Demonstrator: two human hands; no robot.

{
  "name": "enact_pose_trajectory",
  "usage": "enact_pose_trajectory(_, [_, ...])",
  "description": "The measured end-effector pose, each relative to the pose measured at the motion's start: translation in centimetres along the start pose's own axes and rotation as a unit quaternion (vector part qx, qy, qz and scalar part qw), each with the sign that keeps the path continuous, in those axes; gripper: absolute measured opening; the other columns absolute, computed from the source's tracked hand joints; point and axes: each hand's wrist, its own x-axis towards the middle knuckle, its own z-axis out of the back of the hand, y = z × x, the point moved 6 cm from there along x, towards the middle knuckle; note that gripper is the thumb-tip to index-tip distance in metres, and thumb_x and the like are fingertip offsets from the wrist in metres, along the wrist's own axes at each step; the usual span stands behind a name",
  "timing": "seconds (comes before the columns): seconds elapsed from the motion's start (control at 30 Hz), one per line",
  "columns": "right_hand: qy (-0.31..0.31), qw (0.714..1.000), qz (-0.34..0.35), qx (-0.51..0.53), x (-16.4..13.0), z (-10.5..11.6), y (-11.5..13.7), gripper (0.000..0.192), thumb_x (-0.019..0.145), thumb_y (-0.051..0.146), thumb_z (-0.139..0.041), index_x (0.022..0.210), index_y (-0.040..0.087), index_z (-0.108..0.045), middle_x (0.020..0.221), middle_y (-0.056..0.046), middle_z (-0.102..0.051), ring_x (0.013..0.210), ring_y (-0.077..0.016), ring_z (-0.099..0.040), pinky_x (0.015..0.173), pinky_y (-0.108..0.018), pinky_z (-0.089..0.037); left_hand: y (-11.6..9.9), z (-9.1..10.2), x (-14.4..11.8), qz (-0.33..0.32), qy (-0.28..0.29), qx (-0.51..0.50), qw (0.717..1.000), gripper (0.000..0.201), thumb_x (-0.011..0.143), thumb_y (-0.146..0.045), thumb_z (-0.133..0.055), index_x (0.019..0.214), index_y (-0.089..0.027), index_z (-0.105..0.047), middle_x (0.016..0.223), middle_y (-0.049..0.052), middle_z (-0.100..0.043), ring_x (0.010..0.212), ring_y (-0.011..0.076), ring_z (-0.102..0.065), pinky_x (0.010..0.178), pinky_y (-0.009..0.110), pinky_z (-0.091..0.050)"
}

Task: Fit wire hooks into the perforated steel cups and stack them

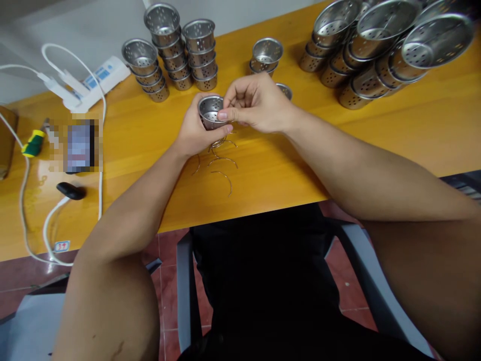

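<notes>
Head view: left hand [193, 133] cupping small perforated round steel cup [211, 111] just above yellow wooden tabletop [293, 165], right hand [257, 103] pinching at cup's rim, thumb pressed to it; whether thin wire sits in that pinch, cannot tell. Loose curved thin wire handles [221, 163] lying at 6 o'clock of cup. Stacked perforated steel cups [176, 55] at 11 o'clock, larger pile [379, 50] at 2 o'clock. Likely slip: springy wire popping free, cup dropping onto wires. White tag [61, 246] on cable reading roughly "37"; power strip [99, 77] label unreadable.
</notes>
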Motion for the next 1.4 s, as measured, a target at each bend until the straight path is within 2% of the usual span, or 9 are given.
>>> enact_pose_trajectory(0.23, [-0.001, 0.999, -0.017, -0.033, -0.4, 0.1, 0.1, 0.069, 0.091, 0.090, -0.110, 0.100, 0.029, -0.080, 0.089, -0.001, -0.076, 0.084, -0.0238, -0.070, 0.082, -0.039, -0.062, -0.2, -0.1, -0.3, -0.004, -0.016, 0.020, 1.000, 0.079, 0.083, -0.051, -0.112, 0.146, -0.036, -0.065, 0.137, 0.008, -0.082, 0.126, 0.0367, -0.084, 0.116, 0.061, -0.072])
enact_pose_trajectory(0.4, [-0.083, 0.979, -0.040, -0.182, -1.1, 0.6, 0.8, 0.062, 0.096, 0.087, -0.106, 0.126, 0.037, -0.084, 0.131, -0.006, -0.082, 0.104, -0.0319, -0.079, 0.090, -0.044, -0.069, 0.7, 0.3, 0.2, 0.035, -0.088, 0.022, 0.995, 0.080, 0.082, -0.036, -0.113, 0.144, -0.040, -0.063, 0.135, 0.005, -0.086, 0.125, 0.0354, -0.086, 0.116, 0.061, -0.074])
enact_pose_trajectory(0.5, [-0.060, 0.970, -0.014, -0.237, -1.4, 0.1, 1.8, 0.052, 0.107, 0.085, -0.095, 0.126, 0.037, -0.085, 0.149, -0.009, -0.078, 0.125, -0.0382, -0.078, 0.104, -0.051, -0.071, 1.0, 0.8, 0.5, 0.040, -0.120, 0.028, 0.992, 0.079, 0.077, -0.033, -0.113, 0.138, -0.043, -0.063, 0.136, 0.003, -0.086, 0.125, 0.0361, -0.086, 0.117, 0.063, -0.075])
enact_pose_trajectory(0.63, [-0.023, 0.959, -0.001, -0.281, -1.6, -0.5, 2.0, 0.049, 0.109, 0.082, -0.092, 0.132, 0.039, -0.087, 0.155, -0.012, -0.076, 0.147, -0.0457, -0.070, 0.118, -0.060, -0.069, 0.8, 0.8, 0.4, -0.028, -0.114, -0.008, 0.993, 0.085, 0.080, -0.062, -0.112, 0.147, -0.048, -0.061, 0.136, 0.003, -0.083, 0.125, 0.0364, -0.085, 0.113, 0.065, -0.074])
enact_pose_trajectory(0.73, [-0.009, 0.957, 0.004, -0.289, -1.6, -0.8, 1.5, 0.047, 0.107, 0.075, -0.098, 0.135, 0.039, -0.089, 0.154, -0.013, -0.075, 0.150, -0.0466, -0.068, 0.123, -0.062, -0.067, -0.1, 0.5, 0.0, -0.081, -0.100, -0.032, 0.991, 0.092, 0.082, -0.094, -0.104, 0.152, -0.054, -0.059, 0.139, -0.003, -0.082, 0.121, 0.0307, -0.082, 0.107, 0.063, -0.073])
enact_pose_trajectory(0.8, [-0.003, 0.958, 0.008, -0.288, -1.6, -1.0, 1.0, 0.043, 0.108, 0.068, -0.098, 0.137, 0.038, -0.090, 0.152, -0.013, -0.075, 0.152, -0.0453, -0.067, 0.127, -0.061, -0.064, -0.6, 0.3, 0.0, -0.091, -0.093, -0.025, 0.991, 0.095, 0.084, -0.104, -0.099, 0.153, -0.053, -0.060, 0.140, -0.003, -0.082, 0.119, 0.0277, -0.079, 0.106, 0.062, -0.074])
enact_pose_trajectory(1.07, [0.001, 0.961, 0.010, -0.277, -1.7, -1.5, 1.0, 0.041, 0.105, 0.058, -0.101, 0.142, 0.042, -0.092, 0.144, -0.012, -0.077, 0.153, -0.0455, -0.066, 0.132, -0.067, -0.061, -1.1, 0.0, 0.1, -0.113, -0.087, -0.035, 0.989, 0.097, 0.083, -0.099, -0.104, 0.154, -0.049, -0.059, 0.140, -0.001, -0.082, 0.117, 0.0285, -0.079, 0.101, 0.059, -0.073])
enact_pose_trajectory(1.27, [-0.024, 0.949, 0.007, -0.316, -1.7, -1.1, 2.4, 0.052, 0.101, 0.062, -0.103, 0.147, 0.042, -0.087, 0.168, -0.013, -0.069, 0.165, -0.0485, -0.057, 0.135, -0.069, -0.058, -0.1, 0.2, 0.2, -0.088, -0.113, -0.004, 0.990, 0.094, 0.082, -0.105, -0.094, 0.151, -0.051, -0.060, 0.136, 0.001, -0.082, 0.117, 0.0347, -0.082, 0.101, 0.066, -0.073])
enact_pose_trajectory(1.4, [-0.016, 0.943, 0.014, -0.332, -1.7, -1.2, 3.3, 0.045, 0.106, 0.060, -0.098, 0.146, 0.042, -0.087, 0.172, -0.012, -0.067, 0.166, -0.0484, -0.055, 0.134, -0.069, -0.059, -0.3, 0.3, 0.2, -0.107, -0.112, -0.006, 0.988, 0.100, 0.075, -0.100, -0.099, 0.152, -0.051, -0.060, 0.135, 0.005, -0.080, 0.115, 0.0385, -0.084, 0.097, 0.067, -0.073])
